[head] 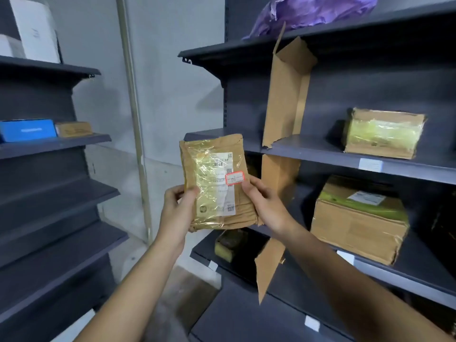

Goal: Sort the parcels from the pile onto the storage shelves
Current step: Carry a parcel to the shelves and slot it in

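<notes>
Head view: two bare forearms rise from the lower edge and meet mid-frame, in the gap between two dark shelf units.
Left hand [177, 208]: palm turned inward, thumb laid across the parcel's front at its left edge, the other fingers [172, 193] curled round behind it.
Right hand [266, 203]: grips the parcel's right edge, thumb on the front just below a red-bordered sticker [235, 178], remaining fingers hidden behind.
Parcel [217, 183]: a flat brown paper packet under glossy clear tape, held upright in the air by both hands, printed label facing the camera; it touches no shelf and hangs in front of the right unit's left end.
Grip: both hands hold the lower half, leaving the top half free above the fingers.
Right shelf unit [320, 154]: upright cardboard dividers [283, 99] split the shelves; a taped box [382, 132] sits on the middle shelf, a larger box [357, 223] on the one below, a purple bag [315, 13] on top, and a small dark packet [229, 243] low down behind the parcel.
Left shelf unit [61, 144]: a blue box [28, 130] beside a small brown box [74, 129]; white boxes [34, 28] above.
</notes>
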{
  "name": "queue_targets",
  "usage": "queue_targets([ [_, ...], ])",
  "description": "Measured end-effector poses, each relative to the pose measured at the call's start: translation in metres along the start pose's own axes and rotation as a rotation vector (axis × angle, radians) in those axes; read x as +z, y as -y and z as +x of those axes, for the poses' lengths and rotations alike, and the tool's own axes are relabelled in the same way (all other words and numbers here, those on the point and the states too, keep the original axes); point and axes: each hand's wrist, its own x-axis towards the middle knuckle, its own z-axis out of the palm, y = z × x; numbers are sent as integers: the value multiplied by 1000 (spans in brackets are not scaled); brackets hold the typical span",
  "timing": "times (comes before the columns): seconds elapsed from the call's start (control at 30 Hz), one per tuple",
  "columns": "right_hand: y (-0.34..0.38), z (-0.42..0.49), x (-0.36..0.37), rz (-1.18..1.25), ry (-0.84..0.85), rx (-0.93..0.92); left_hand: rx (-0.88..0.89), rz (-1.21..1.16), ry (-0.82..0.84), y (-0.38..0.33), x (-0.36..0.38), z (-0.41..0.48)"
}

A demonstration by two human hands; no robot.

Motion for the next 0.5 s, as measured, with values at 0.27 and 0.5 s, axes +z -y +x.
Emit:
queue_targets([
  [0.27,24,68,33,-46,-276,-86,54,-33,34,-47,-2,89],
  [0.5,45,124,23,-184,-258,-162,75,-81,68,-58,25,149],
])
